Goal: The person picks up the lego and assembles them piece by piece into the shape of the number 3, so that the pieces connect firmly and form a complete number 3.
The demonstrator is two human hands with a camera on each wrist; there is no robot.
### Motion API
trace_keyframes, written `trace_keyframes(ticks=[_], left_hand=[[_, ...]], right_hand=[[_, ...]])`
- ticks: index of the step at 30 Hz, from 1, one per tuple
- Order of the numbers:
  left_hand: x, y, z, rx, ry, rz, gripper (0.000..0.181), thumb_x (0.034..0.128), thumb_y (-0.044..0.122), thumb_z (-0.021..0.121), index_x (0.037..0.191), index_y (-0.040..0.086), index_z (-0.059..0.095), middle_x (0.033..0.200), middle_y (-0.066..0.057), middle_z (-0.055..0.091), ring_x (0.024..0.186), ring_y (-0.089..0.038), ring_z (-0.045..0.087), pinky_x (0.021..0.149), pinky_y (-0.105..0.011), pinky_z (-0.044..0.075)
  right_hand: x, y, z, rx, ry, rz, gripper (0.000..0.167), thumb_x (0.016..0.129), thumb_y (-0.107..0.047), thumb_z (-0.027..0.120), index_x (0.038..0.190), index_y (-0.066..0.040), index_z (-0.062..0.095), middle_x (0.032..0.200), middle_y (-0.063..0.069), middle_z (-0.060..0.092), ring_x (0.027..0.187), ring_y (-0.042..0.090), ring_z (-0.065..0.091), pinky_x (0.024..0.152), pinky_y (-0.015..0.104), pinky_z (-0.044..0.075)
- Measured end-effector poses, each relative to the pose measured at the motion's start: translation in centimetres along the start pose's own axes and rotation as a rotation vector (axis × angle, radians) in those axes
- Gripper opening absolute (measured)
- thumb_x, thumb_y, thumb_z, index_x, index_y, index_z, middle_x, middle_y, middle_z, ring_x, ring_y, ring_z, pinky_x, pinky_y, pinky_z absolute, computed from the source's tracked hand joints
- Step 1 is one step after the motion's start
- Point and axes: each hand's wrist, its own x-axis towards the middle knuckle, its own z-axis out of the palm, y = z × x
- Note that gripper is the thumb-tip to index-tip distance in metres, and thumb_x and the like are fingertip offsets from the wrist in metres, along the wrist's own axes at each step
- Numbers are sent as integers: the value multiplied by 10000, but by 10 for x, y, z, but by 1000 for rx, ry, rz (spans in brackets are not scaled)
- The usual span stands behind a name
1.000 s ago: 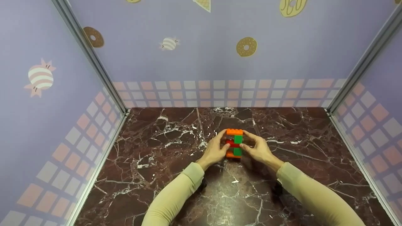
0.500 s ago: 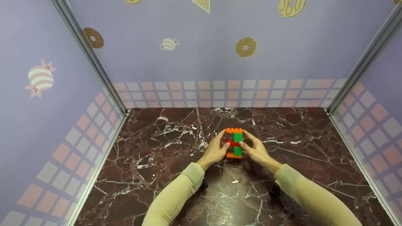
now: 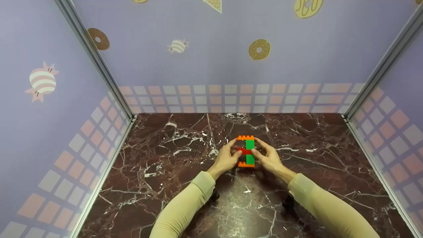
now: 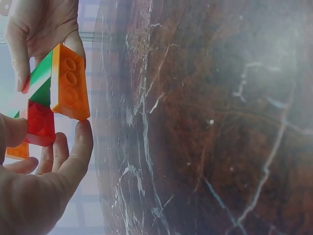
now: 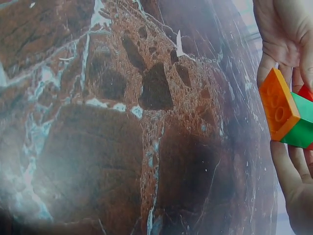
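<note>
Both hands grip a stack of toy building bricks in the head view. It has an orange brick (image 3: 246,138) at the far end, a green brick (image 3: 250,144), a red brick (image 3: 244,151) in the middle, another green brick (image 3: 250,159), and a second orange brick (image 3: 246,165) at the near end. The green bricks sit along the right side, leaving gaps on the left. My left hand (image 3: 226,159) holds the left side, thumb at the red brick. On the right side, my right hand (image 3: 271,158) pinches with its thumb near the red brick. Wrist views show an orange brick's (image 4: 72,83) hollow underside.
Beneath the hands lies a dark red marbled tabletop (image 3: 178,185) with white veins. A purple back wall (image 3: 211,66) with printed sweets and tiles encloses it, along with side walls and grey metal corner posts (image 3: 96,59).
The stack has tilted slightly, so more of the green bricks' front faces shows. My right thumb has shifted a little up and left. Both hands keep their grip.
</note>
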Motion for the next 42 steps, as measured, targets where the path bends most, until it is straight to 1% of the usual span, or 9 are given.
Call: trace_keyframes(ticks=[4,9,14,16,22,31,34,37,42], left_hand=[[0,5,1,-10,12,-37,623,1058,45,692,1644,-44,499,1326,-271,757,1204,-425,788,1062,-521,648],[0,5,2,-28,14,-94,610,1064,71,705,1637,-29,522,1330,-259,735,1182,-390,791,1017,-481,669],[2,6,0,-76,-18,-169,607,1082,101,702,1648,-18,517,1332,-260,730,1165,-356,785,935,-432,696],[2,7,-1,-106,-35,-206,611,1090,108,696,1659,-10,508,1344,-269,728,1166,-377,779,878,-422,711],[4,6,-2,-175,-61,-302,627,1091,115,702,1680,42,501,1297,-223,727,1148,-418,778,750,-405,719],[3,2,1,-178,-37,-334,585,1079,100,710,1644,61,561,1204,-201,734,1035,-359,759,719,-419,719],[3,2,2,-121,-30,-336,583,1079,111,719,1640,63,568,1200,-192,747,1007,-281,754,727,-393,715],[2,3,3,-55,-24,-324,577,1075,111,727,1630,52,578,1175,-190,767,977,-241,759,732,-354,701],[4,0,5,-57,-23,-353,578,1059,86,736,1617,50,592,1105,-182,783,923,-257,792,689,-370,707]], right_hand=[[0,0,1,-4,17,-2,620,1082,-49,705,1657,46,490,1254,329,737,909,67,704,788,215,641],[0,1,3,-56,38,12,599,1088,-97,716,1642,27,525,1279,316,756,962,121,728,778,222,634],[0,3,4,-122,57,19,567,1093,-124,718,1612,41,560,1366,317,737,1073,280,778,809,370,697],[-1,4,4,-136,58,36,556,1097,-129,713,1609,31,569,1374,303,738,1071,256,778,812,376,700],[1,7,7,-138,68,79,550,1084,-126,728,1600,7,592,1313,284,770,1033,196,775,749,158,594],[4,12,14,-126,100,148,574,1064,-107,751,1609,-22,594,1282,255,774,924,121,779,687,245,657],[3,12,17,-121,97,174,583,1068,-119,750,1619,-28,583,1337,258,762,940,147,787,695,282,676],[2,13,19,-136,87,194,588,1073,-131,743,1629,-41,575,1386,257,758,977,158,784,723,267,672],[4,13,22,-204,75,210,573,1076,-140,737,1625,-67,589,1410,225,769,1026,165,769,764,217,631]])
